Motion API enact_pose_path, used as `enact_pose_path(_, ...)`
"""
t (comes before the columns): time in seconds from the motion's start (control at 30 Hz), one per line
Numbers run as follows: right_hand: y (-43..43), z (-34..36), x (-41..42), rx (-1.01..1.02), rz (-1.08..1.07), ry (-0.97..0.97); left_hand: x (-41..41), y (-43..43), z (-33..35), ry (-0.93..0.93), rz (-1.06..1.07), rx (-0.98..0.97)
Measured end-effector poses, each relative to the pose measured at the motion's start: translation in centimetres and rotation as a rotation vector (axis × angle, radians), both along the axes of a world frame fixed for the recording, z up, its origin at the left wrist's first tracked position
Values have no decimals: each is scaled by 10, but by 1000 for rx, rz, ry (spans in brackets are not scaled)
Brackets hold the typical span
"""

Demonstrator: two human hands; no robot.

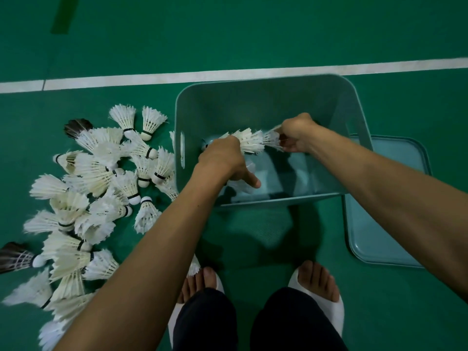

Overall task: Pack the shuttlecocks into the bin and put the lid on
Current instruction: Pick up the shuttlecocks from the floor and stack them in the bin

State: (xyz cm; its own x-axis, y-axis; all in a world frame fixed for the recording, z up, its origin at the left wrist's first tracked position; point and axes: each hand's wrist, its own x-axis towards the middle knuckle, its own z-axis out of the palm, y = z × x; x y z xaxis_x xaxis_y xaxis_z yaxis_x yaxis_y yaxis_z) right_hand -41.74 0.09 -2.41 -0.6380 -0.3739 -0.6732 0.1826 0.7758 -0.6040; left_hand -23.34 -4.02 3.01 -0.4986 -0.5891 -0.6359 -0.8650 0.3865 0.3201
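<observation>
A teal plastic bin (pixel 253 97) stands open on the green court floor. Both my hands are inside it. My left hand (pixel 222 160) grips a bunch of white shuttlecocks (pixel 249 140), thumb pointing down toward the bin floor. My right hand (pixel 297 134) pinches another white shuttlecock (pixel 272 139) next to that bunch. A big heap of white shuttlecocks (pixel 101 188), with two dark-feathered ones among them, lies on the floor left of the bin. The teal lid (pixel 385 224) lies flat on the floor to the bin's right, partly under it.
A white court line (pixel 152 77) runs across the floor behind the bin. My two feet in white slippers (pixel 316 287) stand just in front of the bin. One stray shuttlecock (pixel 193 268) lies by my left foot.
</observation>
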Motion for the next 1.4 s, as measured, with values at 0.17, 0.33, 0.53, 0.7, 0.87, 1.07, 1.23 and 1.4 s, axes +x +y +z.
enact_pose_path(0.17, -11, 3, 7, 1, 31, -220, 4, 1, -6, 62, 31, 11)
enact_pose_path(0.33, -3, 8, -3, 36, 32, -261, 7, 3, -4, 91, 59, -16)
enact_pose_path(0.53, 1, 6, 4, 47, 86, -262, 6, 6, -6, 66, 73, -14)
enact_pose_path(0.7, -11, -1, 14, 13, 87, -196, 9, 3, -15, 60, 110, -3)
enact_pose_path(0.87, -5, 8, 8, 9, 18, 69, 3, 2, -11, 166, 192, -17)
enact_pose_path(1.07, 37, 61, 26, -261, 371, 208, 1, 13, 4, 336, 242, -84)
enact_pose_path(1.23, 67, 83, 45, -280, 930, 336, -3, 19, 24, 442, 313, -11)
enact_pose_path(1.4, 70, 85, 37, -254, 863, 469, -2, 16, 28, 492, 387, 58)
